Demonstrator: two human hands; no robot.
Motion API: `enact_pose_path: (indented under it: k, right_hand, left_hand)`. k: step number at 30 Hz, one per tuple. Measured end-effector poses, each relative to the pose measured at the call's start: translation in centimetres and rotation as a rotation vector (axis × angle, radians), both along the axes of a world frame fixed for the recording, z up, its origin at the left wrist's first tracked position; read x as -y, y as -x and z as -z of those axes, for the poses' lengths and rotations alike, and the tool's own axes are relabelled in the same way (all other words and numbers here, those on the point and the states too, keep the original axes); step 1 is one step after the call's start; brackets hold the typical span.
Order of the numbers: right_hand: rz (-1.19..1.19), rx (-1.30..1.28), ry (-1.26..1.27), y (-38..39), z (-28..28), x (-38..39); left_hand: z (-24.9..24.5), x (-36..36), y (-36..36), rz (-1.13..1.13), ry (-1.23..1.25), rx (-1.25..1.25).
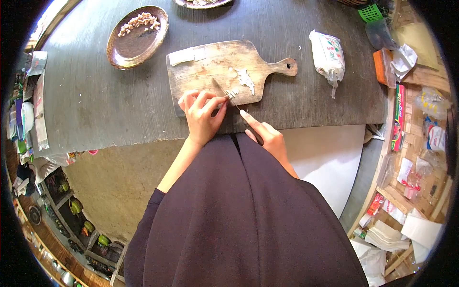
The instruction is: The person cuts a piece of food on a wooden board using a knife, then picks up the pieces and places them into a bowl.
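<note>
A wooden cutting board [217, 55] lies on the dark table, its handle pointing right. My right hand [268, 137] is closed round a knife, the index finger stretched along its back. The knife blade [221, 87] slants up and left over the board's front edge. Beside the blade, the bent fingers of my left hand [202, 112] press on a small whitish piece, mostly hidden by the fingertips. Small pale cut pieces [233, 93] lie at the blade, and a heap of white slivers [245, 80] is further right. A pale flat block [187, 55] rests at the board's upper left.
A brown plate [131, 53] with chopped pieces stands at the back left, another plate [203, 4] at the top edge. A filled plastic bag [328, 55] lies right of the board. An orange container [384, 68] and a green basket [369, 13] are at the far right.
</note>
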State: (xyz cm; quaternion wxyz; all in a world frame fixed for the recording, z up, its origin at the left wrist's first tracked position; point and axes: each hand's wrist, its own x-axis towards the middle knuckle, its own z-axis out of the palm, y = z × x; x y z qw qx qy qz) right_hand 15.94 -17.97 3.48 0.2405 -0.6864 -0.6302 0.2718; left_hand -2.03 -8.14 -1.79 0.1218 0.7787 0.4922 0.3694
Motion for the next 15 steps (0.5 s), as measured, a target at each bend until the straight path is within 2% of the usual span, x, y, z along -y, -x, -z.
enact_pose_path:
  k: [8, 15]
  right_hand:
    - [0.036, -0.075, 0.074, 0.36, -0.36, 0.60]
    - [0.042, -0.085, 0.012, 0.52, 0.25, 0.80]
  left_hand:
    - [-0.10, -0.06, 0.02, 0.001, 0.007, 0.018]
    - [-0.11, -0.13, -0.03, -0.005, 0.000, 0.024]
